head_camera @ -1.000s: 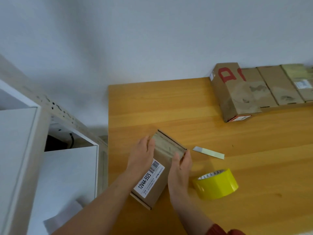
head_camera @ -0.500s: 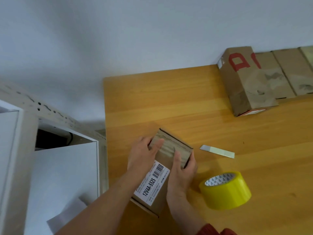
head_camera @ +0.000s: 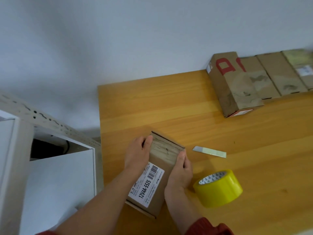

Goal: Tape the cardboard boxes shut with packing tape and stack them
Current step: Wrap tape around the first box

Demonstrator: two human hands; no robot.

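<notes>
A small flat cardboard box (head_camera: 160,173) with a white barcode label lies near the left front of the wooden table (head_camera: 186,106). My left hand (head_camera: 138,154) grips its left edge, thumb on the taped far end. My right hand (head_camera: 180,173) grips its right edge, thumb on top and fingers curled down the side. A yellow roll of packing tape (head_camera: 218,188) lies on its side just right of my right hand. Several closed cardboard boxes (head_camera: 250,82) stand in a row at the back right against the wall; the nearest bears red letters.
A pale box-cutter blade (head_camera: 210,151) lies on the table between the box and the back row. A white shelf unit (head_camera: 50,175) stands close to the table's left edge. A grey wall runs behind.
Both hands have slid a little along the box's edges; the left thumb now presses the taped end. The view has shifted slightly; the box stays in place.
</notes>
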